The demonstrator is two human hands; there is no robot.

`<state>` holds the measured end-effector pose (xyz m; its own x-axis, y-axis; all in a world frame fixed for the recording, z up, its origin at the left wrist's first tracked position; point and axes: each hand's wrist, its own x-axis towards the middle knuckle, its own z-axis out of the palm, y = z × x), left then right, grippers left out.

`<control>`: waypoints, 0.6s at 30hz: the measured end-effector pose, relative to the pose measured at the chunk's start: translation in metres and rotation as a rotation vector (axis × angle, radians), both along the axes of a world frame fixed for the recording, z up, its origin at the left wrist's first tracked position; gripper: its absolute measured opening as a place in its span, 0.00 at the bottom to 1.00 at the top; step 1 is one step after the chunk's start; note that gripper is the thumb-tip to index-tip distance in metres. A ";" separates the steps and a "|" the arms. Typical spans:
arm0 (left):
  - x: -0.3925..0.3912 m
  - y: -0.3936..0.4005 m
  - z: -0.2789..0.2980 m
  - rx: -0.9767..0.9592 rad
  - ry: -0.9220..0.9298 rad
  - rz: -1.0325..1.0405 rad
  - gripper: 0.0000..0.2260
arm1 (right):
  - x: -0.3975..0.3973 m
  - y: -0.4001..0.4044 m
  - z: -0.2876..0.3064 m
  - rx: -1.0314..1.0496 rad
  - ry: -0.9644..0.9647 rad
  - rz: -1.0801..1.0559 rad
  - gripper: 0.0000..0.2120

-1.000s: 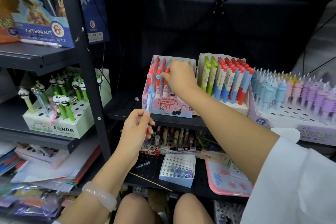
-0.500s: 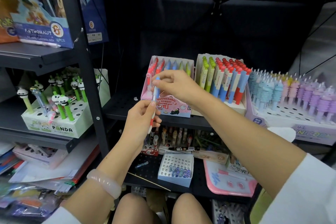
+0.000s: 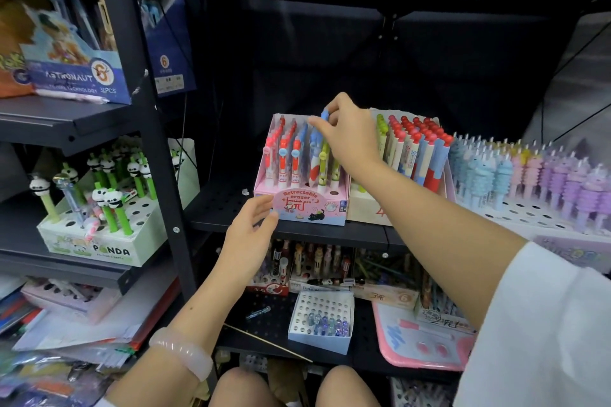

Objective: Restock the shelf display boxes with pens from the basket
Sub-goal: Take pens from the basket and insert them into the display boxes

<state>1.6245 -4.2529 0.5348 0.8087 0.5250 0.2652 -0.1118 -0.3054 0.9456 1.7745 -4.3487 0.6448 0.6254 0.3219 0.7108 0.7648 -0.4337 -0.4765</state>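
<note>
Right hand (image 3: 350, 139): my fingertips pinch the blue pen (image 3: 321, 129) by its cap, upright over the pink display box (image 3: 307, 208), back rows. I judge it best lowered straight into a free hole, neighbours undisturbed. Left hand (image 3: 251, 235): open, empty, just before the box's front left corner, ready to steady it. Basket: not visible.

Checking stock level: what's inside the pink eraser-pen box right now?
The pink box holds upright red, blue and green pens, with front holes empty. The right hand pinches a blue pen there and covers the back right slots.
</note>
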 end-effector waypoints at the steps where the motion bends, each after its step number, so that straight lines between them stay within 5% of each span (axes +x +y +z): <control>1: 0.000 0.001 -0.001 -0.002 0.003 -0.002 0.11 | 0.002 0.002 -0.001 0.008 -0.013 -0.014 0.13; 8: 0.000 -0.001 -0.004 -0.004 0.008 -0.015 0.11 | 0.008 0.011 -0.013 -0.155 -0.061 -0.067 0.15; 14: -0.001 -0.001 -0.002 -0.016 0.010 -0.014 0.12 | 0.010 0.010 -0.021 -0.356 -0.299 -0.194 0.16; 18: -0.001 -0.006 0.001 -0.006 -0.004 -0.040 0.12 | 0.008 0.008 -0.018 -0.441 -0.195 -0.228 0.15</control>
